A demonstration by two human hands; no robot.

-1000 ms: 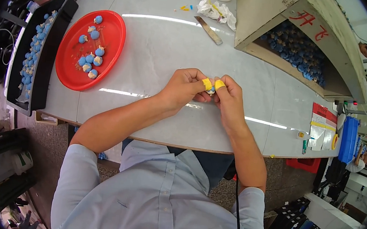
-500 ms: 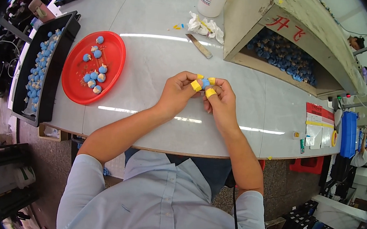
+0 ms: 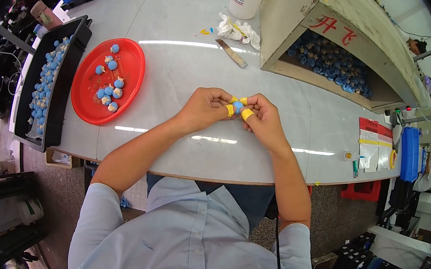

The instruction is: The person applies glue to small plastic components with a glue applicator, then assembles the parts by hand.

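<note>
Blue ball btwn hands now more exposed; mostly hidden 1 sec ago.

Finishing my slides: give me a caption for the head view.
Left hand and right hand pinch a small round blue piece above a grey table.

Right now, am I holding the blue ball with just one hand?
No, your left hand and right hand both pinch the blue ball between them.

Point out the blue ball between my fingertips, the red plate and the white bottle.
Blue ball (image 3: 237,107): head view, visible middle.
Red plate (image 3: 132,67): head view, bare right part.
White bottle (image 3: 249,4): head view, body.
</note>
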